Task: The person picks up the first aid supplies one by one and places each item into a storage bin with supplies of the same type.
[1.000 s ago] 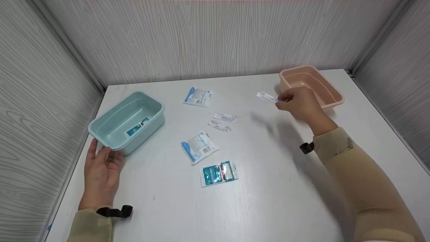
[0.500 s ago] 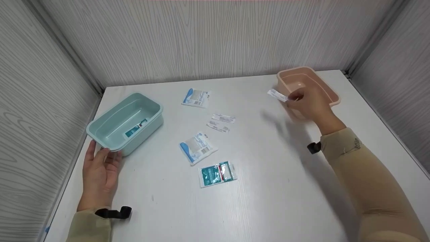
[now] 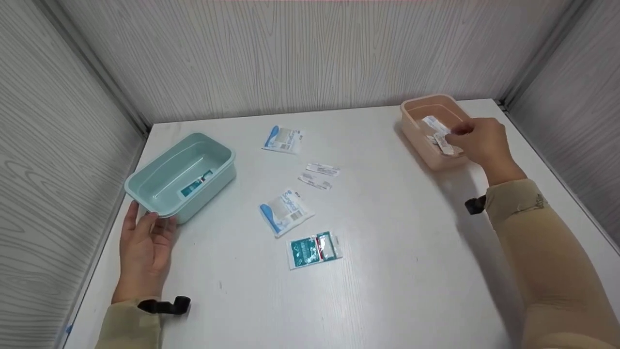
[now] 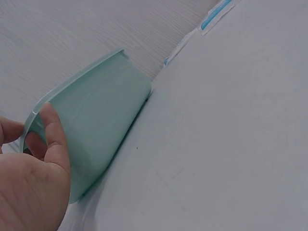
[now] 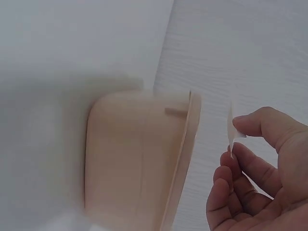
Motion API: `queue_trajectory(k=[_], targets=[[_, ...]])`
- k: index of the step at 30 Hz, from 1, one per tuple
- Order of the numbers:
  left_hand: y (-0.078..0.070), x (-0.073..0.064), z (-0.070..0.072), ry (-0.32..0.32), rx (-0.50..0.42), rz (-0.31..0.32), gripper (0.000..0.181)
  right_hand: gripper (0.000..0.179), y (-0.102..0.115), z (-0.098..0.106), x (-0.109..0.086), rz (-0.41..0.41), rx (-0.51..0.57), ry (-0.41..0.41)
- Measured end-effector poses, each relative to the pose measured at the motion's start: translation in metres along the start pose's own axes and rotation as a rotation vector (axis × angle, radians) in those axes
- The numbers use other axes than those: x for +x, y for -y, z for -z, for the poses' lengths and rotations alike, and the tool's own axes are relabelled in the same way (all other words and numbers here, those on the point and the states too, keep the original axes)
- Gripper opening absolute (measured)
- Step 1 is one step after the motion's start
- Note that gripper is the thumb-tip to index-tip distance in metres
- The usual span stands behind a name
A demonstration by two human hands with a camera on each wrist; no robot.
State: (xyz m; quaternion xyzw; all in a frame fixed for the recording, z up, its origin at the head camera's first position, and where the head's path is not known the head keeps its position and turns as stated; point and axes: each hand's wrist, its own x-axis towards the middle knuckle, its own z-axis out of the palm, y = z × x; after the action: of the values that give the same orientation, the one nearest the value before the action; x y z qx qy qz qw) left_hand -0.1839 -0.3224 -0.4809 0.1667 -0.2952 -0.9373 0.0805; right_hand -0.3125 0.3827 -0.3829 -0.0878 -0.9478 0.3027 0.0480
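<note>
My right hand (image 3: 484,140) is over the pink bin (image 3: 420,145), pinching a white paper-wrapped strip (image 3: 434,124) between thumb and fingertips. A second similar strip (image 3: 443,144) appears lower inside that bin, partly covered by my fingers. The right wrist view shows the pinched strip (image 5: 232,126) edge-on, outside the bin's rim. At the left, my left hand (image 3: 145,247) holds the near corner of the teal bin (image 3: 206,191), its thumb at the rim and fingers below. A green-and-white packet (image 3: 196,184) lies in the teal bin.
Two blue-and-white packets marked "Surgical", a far one (image 3: 283,139) and a nearer one (image 3: 286,212), lie mid-table. Two paper strips (image 3: 319,175) lie between them. Closer to me is a green-and-white packet (image 3: 315,250). Wood-patterned walls (image 3: 310,58) enclose the table's back and sides.
My right hand has moved right with the pinched strip, from the pink bin's left side to above its opening. My left hand stays at the teal bin's corner.
</note>
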Motion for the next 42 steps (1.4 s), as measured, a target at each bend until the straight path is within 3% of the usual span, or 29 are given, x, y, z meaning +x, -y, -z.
queue_trajectory(k=[8, 14, 24, 35, 42], targets=[[0.000, -0.001, 0.002, -0.006, -0.015, 0.005, 0.082, 0.046, -0.027, 0.005, 0.013, -0.066, 0.006, -0.062], [0.002, -0.002, 0.003, -0.006, -0.005, 0.000, 0.079, 0.048, -0.032, 0.005, 0.017, -0.091, 0.029, -0.081], [0.001, -0.002, 0.002, -0.019, -0.019, 0.005, 0.079, 0.080, -0.027, 0.002, 0.020, -0.163, 0.015, -0.047], [-0.001, -0.001, 0.000, -0.035, -0.030, 0.009, 0.080, 0.081, -0.009, -0.003, 0.023, -0.141, 0.059, -0.041], [0.001, 0.001, -0.001, -0.026, 0.021, -0.010, 0.079, 0.070, 0.010, -0.015, 0.022, -0.056, 0.081, -0.071]])
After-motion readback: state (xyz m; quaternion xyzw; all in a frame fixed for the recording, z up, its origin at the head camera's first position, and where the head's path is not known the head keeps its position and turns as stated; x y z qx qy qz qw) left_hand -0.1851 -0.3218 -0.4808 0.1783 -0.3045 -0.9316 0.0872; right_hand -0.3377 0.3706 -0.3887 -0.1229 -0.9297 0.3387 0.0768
